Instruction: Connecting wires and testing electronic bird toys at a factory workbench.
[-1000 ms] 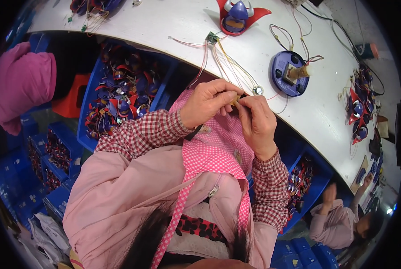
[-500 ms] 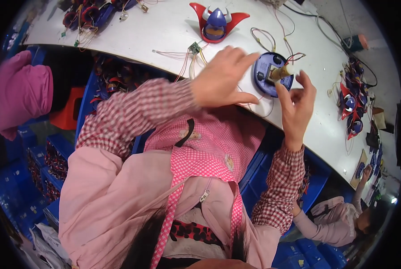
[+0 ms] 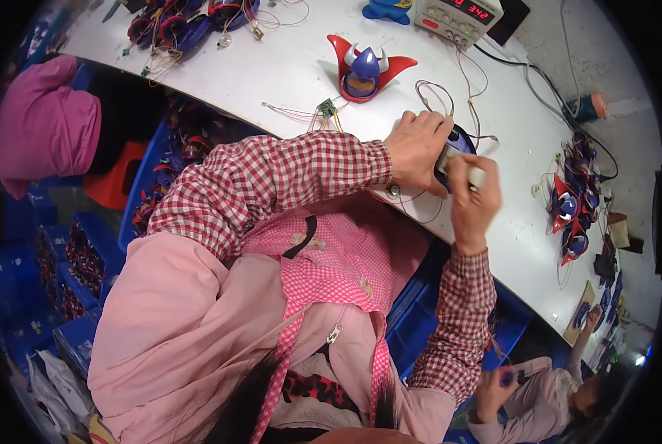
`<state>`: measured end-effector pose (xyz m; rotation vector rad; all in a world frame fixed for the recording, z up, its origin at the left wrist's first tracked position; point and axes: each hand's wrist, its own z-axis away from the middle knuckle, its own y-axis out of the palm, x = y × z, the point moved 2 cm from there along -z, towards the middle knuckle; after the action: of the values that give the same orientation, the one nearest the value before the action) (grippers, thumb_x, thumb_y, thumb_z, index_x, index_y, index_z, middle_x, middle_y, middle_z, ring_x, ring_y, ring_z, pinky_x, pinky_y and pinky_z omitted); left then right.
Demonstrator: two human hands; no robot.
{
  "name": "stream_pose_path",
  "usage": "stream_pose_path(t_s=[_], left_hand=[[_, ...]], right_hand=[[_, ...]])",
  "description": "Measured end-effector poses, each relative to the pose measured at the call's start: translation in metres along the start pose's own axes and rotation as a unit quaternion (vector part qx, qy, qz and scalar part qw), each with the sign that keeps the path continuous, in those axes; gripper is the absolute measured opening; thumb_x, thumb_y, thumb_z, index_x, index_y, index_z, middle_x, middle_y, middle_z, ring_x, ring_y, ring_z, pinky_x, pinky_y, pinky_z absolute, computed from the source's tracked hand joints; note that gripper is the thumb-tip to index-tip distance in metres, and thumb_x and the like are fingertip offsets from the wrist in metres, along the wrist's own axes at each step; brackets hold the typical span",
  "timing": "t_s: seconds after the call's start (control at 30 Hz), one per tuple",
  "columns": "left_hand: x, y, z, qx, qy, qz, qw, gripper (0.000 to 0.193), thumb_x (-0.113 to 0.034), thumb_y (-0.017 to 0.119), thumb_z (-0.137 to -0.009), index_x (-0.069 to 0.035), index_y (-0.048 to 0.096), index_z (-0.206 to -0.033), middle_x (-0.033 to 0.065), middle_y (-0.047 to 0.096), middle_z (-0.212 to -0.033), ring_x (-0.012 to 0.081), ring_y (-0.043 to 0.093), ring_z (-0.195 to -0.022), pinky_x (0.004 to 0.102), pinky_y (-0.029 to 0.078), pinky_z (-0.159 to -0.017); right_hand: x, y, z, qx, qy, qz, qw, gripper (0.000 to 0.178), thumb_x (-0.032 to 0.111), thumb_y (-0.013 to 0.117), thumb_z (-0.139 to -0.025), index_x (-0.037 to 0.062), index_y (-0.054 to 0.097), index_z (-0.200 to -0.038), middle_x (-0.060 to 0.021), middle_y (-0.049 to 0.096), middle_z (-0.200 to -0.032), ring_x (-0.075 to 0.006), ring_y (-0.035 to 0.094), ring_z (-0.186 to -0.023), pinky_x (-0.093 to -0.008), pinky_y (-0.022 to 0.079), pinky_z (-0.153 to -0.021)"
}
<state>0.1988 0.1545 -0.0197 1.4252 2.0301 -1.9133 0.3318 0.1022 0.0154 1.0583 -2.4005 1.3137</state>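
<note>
My left hand (image 3: 420, 150) presses on the left side of a round purple plastic base (image 3: 462, 139), its fingers closed over the rim. In my right hand (image 3: 476, 203) is a short cream-coloured cylinder (image 3: 477, 177), standing over the base; the hand is slightly blurred and covers much of it. Red and dark wires run from the far side of the base. Beyond my left wrist lies a small green circuit board (image 3: 326, 108) with several thin wires. Behind it stands a toy head (image 3: 364, 68), purple with silver horns and a red collar.
A power supply (image 3: 449, 21) and a blue figure (image 3: 387, 10) stand at the back. Wired purple toy parts (image 3: 175, 29) pile up at the far left, and more red and purple parts (image 3: 572, 200) lie at right. A co-worker (image 3: 542, 396) sits lower right; blue crates (image 3: 87, 259) stand left.
My left hand has moved right onto the purple base. The fingers of my right hand have closed round the cylinder. The view has shifted, showing more of the table's far side.
</note>
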Motion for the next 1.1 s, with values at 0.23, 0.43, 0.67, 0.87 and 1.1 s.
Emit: stream_pose_path(t_s=[0.23, 0.43, 0.67, 0.87, 1.1], left_hand=[[0.004, -0.027, 0.02, -0.123, 0.104, 0.008, 0.987, 0.087, -0.05, 0.077, -0.061, 0.004, 0.043, -0.121, 0.0208, 0.045, -0.116, 0.0339, 0.043, -0.11, 0.0457, 0.034, -0.092], [0.094, -0.112, 0.078, -0.182, -0.025, -0.035, 0.982, 0.054, -0.042, 0.076, -0.069, -0.002, 0.058, -0.1, 0.0177, 0.048, -0.112, 0.0314, 0.044, -0.106, 0.0399, 0.037, -0.091], [0.137, -0.098, 0.049, -0.198, -0.014, -0.147, 0.969, 0.076, -0.057, 0.076, -0.058, 0.005, 0.055, -0.097, 0.0225, 0.053, -0.108, 0.0341, 0.046, -0.108, 0.0407, 0.037, -0.094], [0.132, -0.086, 0.021, -0.197, -0.136, 0.037, 0.97, 0.084, -0.056, 0.079, -0.054, 0.005, 0.051, -0.105, 0.0241, 0.056, -0.105, 0.0335, 0.052, -0.104, 0.0403, 0.039, -0.094], [0.14, -0.075, 0.008, -0.156, -0.135, 0.067, 0.976, 0.081, -0.055, 0.079, -0.054, 0.004, 0.052, -0.104, 0.0196, 0.06, -0.094, 0.032, 0.06, -0.087, 0.039, 0.045, -0.086]], right_hand=[[-0.067, -0.051, -0.003, -0.064, 0.204, -0.042, 0.976, 0.016, 0.013, 0.061, -0.089, -0.003, 0.06, -0.089, -0.0053, 0.062, -0.07, -0.0101, 0.056, -0.061, -0.0213, 0.046, -0.06], [-0.072, -0.038, 0.009, -0.031, 0.248, -0.082, 0.965, 0.02, 0.018, 0.062, -0.089, -0.0014, 0.062, -0.09, -0.0007, 0.059, -0.076, -0.0057, 0.047, -0.064, -0.019, 0.038, -0.055], [0.065, 0.031, -0.023, 0.03, -0.05, 0.002, 0.998, 0.039, 0.016, 0.066, -0.081, -0.0011, 0.053, -0.113, -0.0126, 0.054, -0.088, -0.0246, 0.053, -0.08, -0.033, 0.043, -0.072], [0.084, 0.125, -0.04, 0.142, 0.043, -0.012, 0.989, 0.041, 0.017, 0.066, -0.079, -0.0015, 0.052, -0.112, -0.0202, 0.059, -0.095, -0.0353, 0.059, -0.083, -0.0406, 0.047, -0.069], [0.075, 0.141, -0.031, 0.129, 0.094, -0.059, 0.985, 0.033, 0.015, 0.066, -0.077, -0.0039, 0.052, -0.1, -0.0216, 0.059, -0.091, -0.0374, 0.059, -0.082, -0.042, 0.048, -0.071]])
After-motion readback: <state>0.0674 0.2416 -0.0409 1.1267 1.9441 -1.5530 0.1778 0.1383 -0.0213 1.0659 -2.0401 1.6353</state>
